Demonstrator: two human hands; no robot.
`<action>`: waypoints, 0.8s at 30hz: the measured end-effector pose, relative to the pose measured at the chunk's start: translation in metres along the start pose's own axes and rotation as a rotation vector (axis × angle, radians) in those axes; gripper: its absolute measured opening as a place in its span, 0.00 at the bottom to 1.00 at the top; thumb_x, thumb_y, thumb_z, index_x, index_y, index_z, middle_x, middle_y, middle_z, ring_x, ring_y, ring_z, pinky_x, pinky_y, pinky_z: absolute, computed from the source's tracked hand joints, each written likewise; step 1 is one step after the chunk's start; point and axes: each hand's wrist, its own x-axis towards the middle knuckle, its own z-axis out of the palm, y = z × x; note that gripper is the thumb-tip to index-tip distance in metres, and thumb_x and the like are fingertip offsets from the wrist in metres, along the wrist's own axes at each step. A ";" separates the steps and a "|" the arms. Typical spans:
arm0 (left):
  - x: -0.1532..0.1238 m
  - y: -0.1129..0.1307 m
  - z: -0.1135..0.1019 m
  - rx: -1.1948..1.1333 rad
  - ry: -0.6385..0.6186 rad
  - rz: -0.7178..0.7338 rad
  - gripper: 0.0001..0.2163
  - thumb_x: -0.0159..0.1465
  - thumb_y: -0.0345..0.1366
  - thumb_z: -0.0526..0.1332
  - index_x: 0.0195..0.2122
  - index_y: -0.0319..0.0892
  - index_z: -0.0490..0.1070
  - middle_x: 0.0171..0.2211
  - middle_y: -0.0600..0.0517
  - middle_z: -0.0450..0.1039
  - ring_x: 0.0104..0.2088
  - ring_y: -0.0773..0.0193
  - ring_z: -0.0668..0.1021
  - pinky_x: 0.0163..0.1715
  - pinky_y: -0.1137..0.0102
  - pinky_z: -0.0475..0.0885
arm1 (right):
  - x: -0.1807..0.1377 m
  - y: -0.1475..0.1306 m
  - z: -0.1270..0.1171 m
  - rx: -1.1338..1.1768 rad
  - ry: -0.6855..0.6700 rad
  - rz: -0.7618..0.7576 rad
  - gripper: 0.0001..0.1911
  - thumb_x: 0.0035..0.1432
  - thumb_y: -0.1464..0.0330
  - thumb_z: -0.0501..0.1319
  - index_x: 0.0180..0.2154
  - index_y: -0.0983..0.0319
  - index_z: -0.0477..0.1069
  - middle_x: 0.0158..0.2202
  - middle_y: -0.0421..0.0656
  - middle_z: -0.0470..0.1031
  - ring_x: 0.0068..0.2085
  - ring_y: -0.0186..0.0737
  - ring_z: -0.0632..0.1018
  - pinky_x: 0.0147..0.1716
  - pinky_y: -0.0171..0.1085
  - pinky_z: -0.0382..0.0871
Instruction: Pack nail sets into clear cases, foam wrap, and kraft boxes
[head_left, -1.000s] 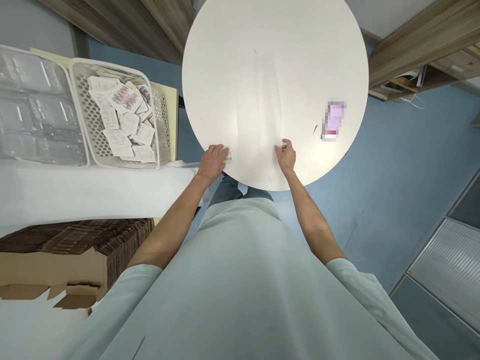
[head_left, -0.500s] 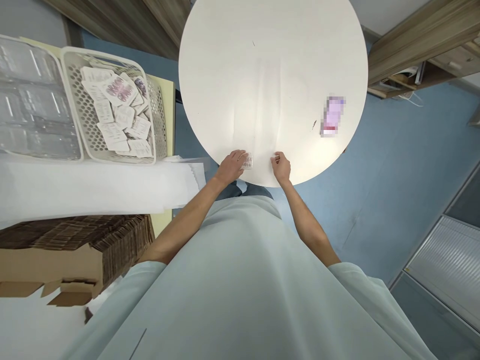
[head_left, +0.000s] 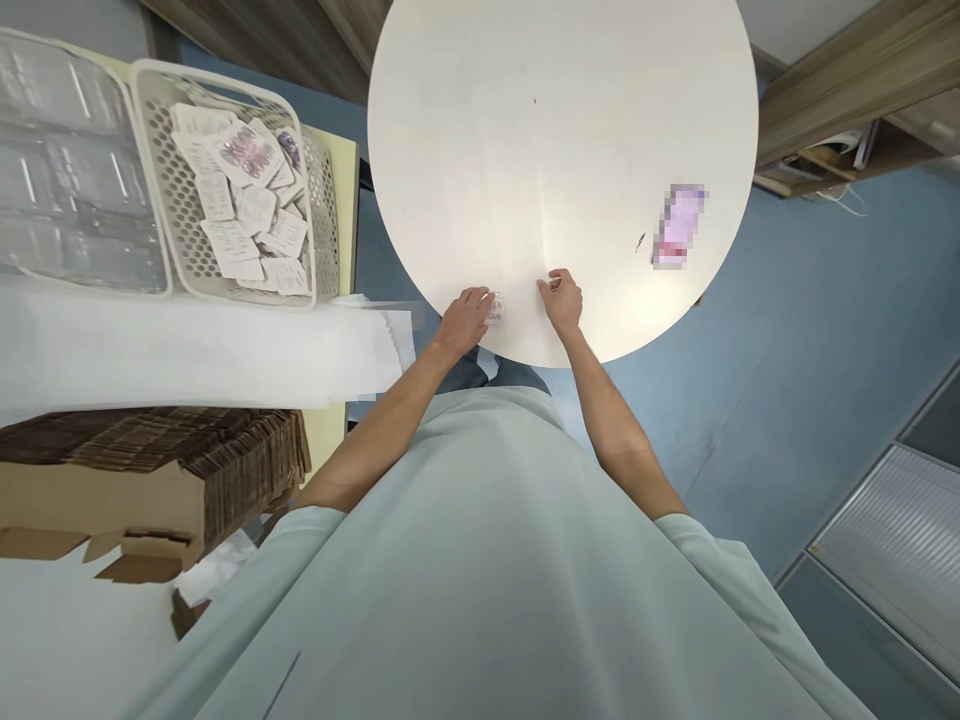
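Observation:
My left hand (head_left: pixel 465 318) lies palm down near the front edge of the round white table, its fingers resting at the left side of a small clear-and-white card (head_left: pixel 495 308) with a reddish pattern. Part of that card is covered by the fingers. To the right, my right hand (head_left: pixel 562 300) is at the tabletop with its fingers curled in and thumb and forefinger close together. Whatever is in that pinch is too pale to make out. Faint pale creases run up the white surface between and beyond both hands.
The white table (head_left: pixel 465 130) bears a blurred pink-purple phone-like item (head_left: pixel 681 225) on its right. At left, a white basket (head_left: pixel 322 220) holds many printed cards, beside a bin of clear plastic boxes (head_left: pixel 75 180). White sheets (head_left: pixel 225 345) and stacked cardboard (head_left: pixel 247 480) lie nearer.
The view has shifted slightly. My right hand is a little farther up the table from the front edge. My left hand stays by the card; the long pale creases look fainter.

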 end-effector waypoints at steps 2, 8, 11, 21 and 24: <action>-0.001 0.001 0.002 -0.028 0.013 -0.015 0.34 0.67 0.29 0.59 0.76 0.38 0.67 0.78 0.32 0.67 0.78 0.36 0.67 0.76 0.37 0.67 | -0.011 0.005 -0.001 -0.032 -0.011 0.010 0.15 0.72 0.62 0.67 0.57 0.59 0.77 0.50 0.51 0.85 0.51 0.53 0.84 0.59 0.52 0.77; -0.001 0.001 0.006 -0.061 0.049 -0.018 0.34 0.68 0.31 0.60 0.77 0.36 0.66 0.79 0.32 0.65 0.78 0.34 0.66 0.78 0.36 0.64 | -0.047 0.019 -0.002 -0.079 -0.023 0.077 0.15 0.74 0.60 0.64 0.56 0.60 0.78 0.54 0.54 0.86 0.54 0.54 0.85 0.60 0.52 0.78; -0.001 0.001 0.007 -0.056 0.062 -0.020 0.35 0.68 0.32 0.61 0.78 0.39 0.66 0.78 0.34 0.67 0.78 0.35 0.67 0.79 0.37 0.64 | -0.056 0.019 -0.003 -0.059 -0.006 0.083 0.12 0.74 0.61 0.62 0.52 0.59 0.78 0.54 0.54 0.87 0.52 0.53 0.85 0.60 0.51 0.78; -0.003 -0.001 0.011 -0.061 0.045 0.004 0.32 0.72 0.32 0.60 0.77 0.32 0.66 0.78 0.30 0.66 0.80 0.36 0.66 0.82 0.42 0.60 | -0.089 -0.011 0.011 -0.063 -0.082 -0.117 0.09 0.77 0.59 0.63 0.43 0.56 0.76 0.47 0.47 0.87 0.46 0.48 0.85 0.53 0.46 0.78; -0.006 -0.002 0.015 -0.136 0.106 -0.017 0.29 0.75 0.39 0.63 0.76 0.36 0.68 0.79 0.31 0.66 0.81 0.36 0.65 0.82 0.41 0.61 | -0.100 -0.023 0.025 -0.123 -0.114 -0.204 0.10 0.78 0.60 0.62 0.43 0.56 0.75 0.47 0.46 0.86 0.45 0.46 0.84 0.50 0.44 0.77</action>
